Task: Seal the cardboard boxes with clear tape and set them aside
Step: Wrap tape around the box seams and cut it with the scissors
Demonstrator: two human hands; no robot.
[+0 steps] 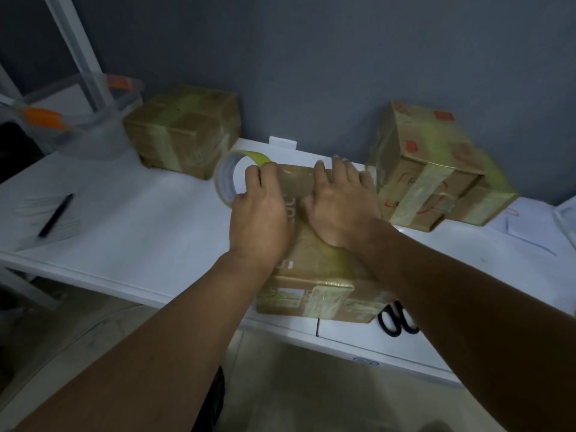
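Taping in hand. Cardboard box (314, 275) sits at the near edge of the white table (140, 219). Left hand (258, 219) grips the tape roll (230, 176) at the box's far-left corner; right hand (339, 204) lies flat, fingers straight, pressing the strip onto the box top. Next, likely: draw tape over the far edge, cut. Scissors (397, 321) just right of the box. Taped boxes (184, 129) flank it behind; open tabletop to its left.

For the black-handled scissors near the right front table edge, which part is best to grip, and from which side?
Grip the black handle loops of the black-handled scissors, coming from the front table edge. Only the loops show; the blades are hidden behind the right forearm and the cardboard box on the white table.
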